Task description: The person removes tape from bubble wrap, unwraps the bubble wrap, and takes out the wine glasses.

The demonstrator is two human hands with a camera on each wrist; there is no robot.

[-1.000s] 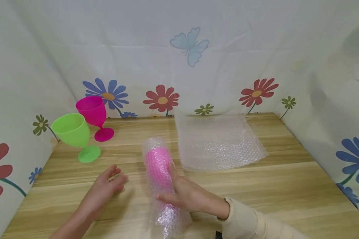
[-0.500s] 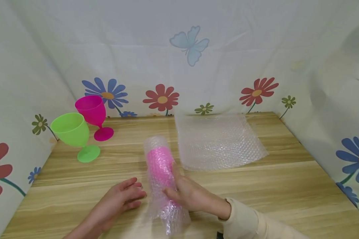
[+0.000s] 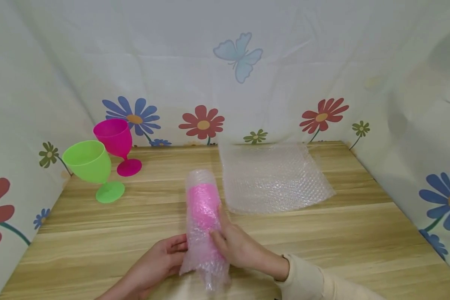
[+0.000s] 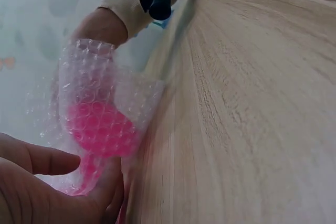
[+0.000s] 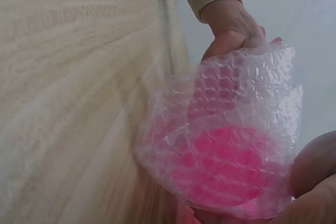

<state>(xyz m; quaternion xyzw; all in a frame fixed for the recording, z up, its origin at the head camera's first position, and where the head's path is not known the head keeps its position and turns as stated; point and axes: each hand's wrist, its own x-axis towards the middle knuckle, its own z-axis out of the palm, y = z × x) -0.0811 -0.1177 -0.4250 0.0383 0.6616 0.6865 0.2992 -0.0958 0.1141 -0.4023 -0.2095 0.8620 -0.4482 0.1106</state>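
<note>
"Bubble-wrapped bundle (image 3: 203, 208) has shifted slightly to the right over the last second, and the left hand (image 3: 159, 258) has come across to touch it."

"Where does it lie now?"

"Over the near middle of the wooden table (image 3: 322, 246), its long side pointing away from the person, pink showing through. Whether its near end rests on the wood, I can't tell."

"And the fingers?"

"The right hand (image 3: 241, 246) grips the right side, thumb laid on top. The left fingers are relaxed, thumb apart from them, touching the left side."

"What's around it?"

"Beyond it to the right, a flat bubble-wrap sheet (image 3: 277, 179). Farther left, a lime-green goblet (image 3: 88, 162) stands upright, with a magenta goblet (image 3: 114, 137) just behind. Flowered cloth (image 3: 172, 79) hangs at the back."
</note>
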